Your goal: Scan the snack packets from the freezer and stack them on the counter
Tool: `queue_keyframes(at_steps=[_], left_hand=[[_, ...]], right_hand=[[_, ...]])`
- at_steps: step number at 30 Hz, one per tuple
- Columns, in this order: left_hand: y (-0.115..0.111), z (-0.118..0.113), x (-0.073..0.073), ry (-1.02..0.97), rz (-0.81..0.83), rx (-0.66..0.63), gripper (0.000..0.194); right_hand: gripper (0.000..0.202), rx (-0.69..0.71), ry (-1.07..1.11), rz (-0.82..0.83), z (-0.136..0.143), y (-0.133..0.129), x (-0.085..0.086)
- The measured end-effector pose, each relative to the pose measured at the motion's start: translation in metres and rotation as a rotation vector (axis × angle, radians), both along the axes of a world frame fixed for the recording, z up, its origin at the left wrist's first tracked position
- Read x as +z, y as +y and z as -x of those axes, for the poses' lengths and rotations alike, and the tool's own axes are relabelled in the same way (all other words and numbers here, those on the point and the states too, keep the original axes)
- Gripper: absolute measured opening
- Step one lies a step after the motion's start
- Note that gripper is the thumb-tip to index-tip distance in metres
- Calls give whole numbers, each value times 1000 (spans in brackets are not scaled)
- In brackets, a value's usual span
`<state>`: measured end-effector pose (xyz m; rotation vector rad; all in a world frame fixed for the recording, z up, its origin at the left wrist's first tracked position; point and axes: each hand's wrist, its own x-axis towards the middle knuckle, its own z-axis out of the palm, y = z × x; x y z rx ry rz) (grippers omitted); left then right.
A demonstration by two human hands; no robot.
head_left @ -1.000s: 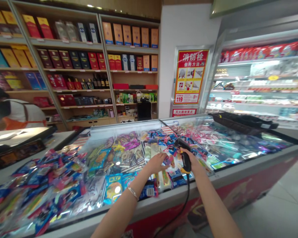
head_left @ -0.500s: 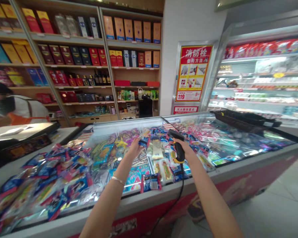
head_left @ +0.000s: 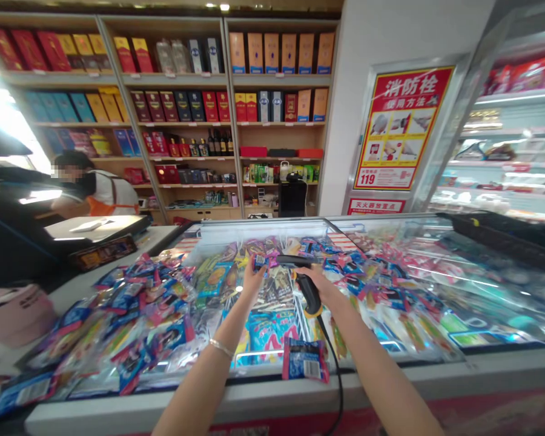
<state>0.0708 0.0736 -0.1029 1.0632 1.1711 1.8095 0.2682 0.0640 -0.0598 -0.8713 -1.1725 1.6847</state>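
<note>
My left hand (head_left: 253, 281), with a bracelet at the wrist, is closed around a small blue snack packet (head_left: 260, 261) whose printed code faces me. In my right hand (head_left: 323, 286) is a black and yellow barcode scanner (head_left: 309, 292), gripped by its handle. The scanner's head points left, towards the packet, with a small gap between them. Its black cable (head_left: 335, 357) hangs over the freezer's front edge. Both hands are above the glass top of the chest freezer (head_left: 372, 387). A blue and pink packet (head_left: 305, 360) lies near that edge, barcode up.
Piled packets (head_left: 140, 309) cover the freezer's left side, and more packets (head_left: 381, 284) lie to the right. A dark bag-like object (head_left: 508, 239) rests at the back right. Behind a counter (head_left: 95, 227) at left stands a person (head_left: 111, 191). Shelves with boxes (head_left: 186, 106) line the wall.
The view has swung left, so the surroundings sit farther right. The scanner has turned from facing away to pointing left at the packet, and my two hands are closer together.
</note>
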Motion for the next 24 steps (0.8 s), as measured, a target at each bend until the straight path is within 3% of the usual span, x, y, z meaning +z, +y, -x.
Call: queue_keyframes(at_steps=[7, 18, 24], left_hand=[[-2, 0, -3, 157, -44, 70, 46], [0, 1, -7, 218, -38, 88, 43], [-2, -1, -4, 188, -33, 94, 43]], right_hand=[[22, 4, 6, -19, 1, 2, -5], [11, -43, 11, 62, -1, -15, 13], [9, -43, -18, 78, -1, -16, 15]])
